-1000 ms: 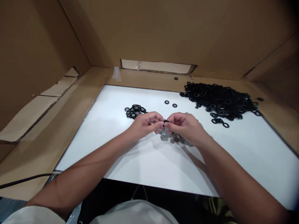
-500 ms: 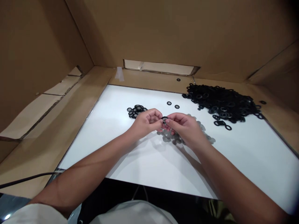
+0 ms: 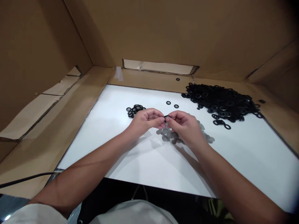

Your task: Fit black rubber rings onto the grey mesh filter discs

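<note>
Between the fingertips of both hands is a small black ring [image 3: 167,117], partly covered by the thumbs. My left hand [image 3: 149,120] pinches its left side, and my right hand [image 3: 184,123] pinches its right side. Below and behind my right hand lies a spread of small grey discs [image 3: 166,135] on the white board [image 3: 130,165]. Just beyond my left hand is a small pile of black rings with grey centres [image 3: 136,109]. Two similar rings [image 3: 168,102] [image 3: 176,106] lie apart, beyond the hands.
A large heap of black rings [image 3: 219,101] covers the board's back right. A few loose ones [image 3: 227,126] lie at its edge. Cardboard walls [image 3: 149,31] stand at the left, back and right. A black cable [image 3: 28,178] comes in from the left.
The ring between my hands has shifted slightly right and up, and it now looks more edge-on. My left thumb has moved closer to my right thumb. The piles look the same.
</note>
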Motion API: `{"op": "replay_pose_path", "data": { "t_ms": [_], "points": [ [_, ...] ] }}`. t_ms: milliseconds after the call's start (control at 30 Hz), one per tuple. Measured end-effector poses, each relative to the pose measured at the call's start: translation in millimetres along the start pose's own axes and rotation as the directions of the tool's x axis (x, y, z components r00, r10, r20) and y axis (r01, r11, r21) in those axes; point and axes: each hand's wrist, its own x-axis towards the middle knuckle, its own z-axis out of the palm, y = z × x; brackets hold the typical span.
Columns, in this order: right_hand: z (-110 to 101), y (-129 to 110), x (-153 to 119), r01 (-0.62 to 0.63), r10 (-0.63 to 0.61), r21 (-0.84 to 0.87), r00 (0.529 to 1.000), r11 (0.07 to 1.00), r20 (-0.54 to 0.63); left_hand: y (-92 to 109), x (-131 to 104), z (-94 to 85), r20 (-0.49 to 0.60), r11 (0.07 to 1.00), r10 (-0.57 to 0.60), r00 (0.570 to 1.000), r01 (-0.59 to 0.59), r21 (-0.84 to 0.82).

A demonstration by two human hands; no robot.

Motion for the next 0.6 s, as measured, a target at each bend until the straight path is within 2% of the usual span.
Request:
{"op": "replay_pose_path", "data": {
  "t_ms": [100,233,467,600],
  "points": [
    [4,0,0,-0.018,0.018,0.062,1.000,0.998,-0.011,-2,0,3.2,-0.036,1.000,-0.002,0.999,0.002,-0.022],
    [1,-2,-1,-0.017,0.017,0.031,1.000,0.999,0.017,-5,0,5.8,-0.047,0.996,0.083,0.995,-0.081,0.038],
    [-6,-6,-2,-0.022,0.031,-0.102,0.996,0.995,0.084,-11,-2,4.2,-0.032,0.919,0.257,0.966,-0.234,0.319],
    [-10,-8,-3,-0.042,0.057,-0.119,0.991,0.992,0.122,-10,-3,2.3,0.005,0.900,0.281,0.960,-0.265,0.347]
  ]
}}
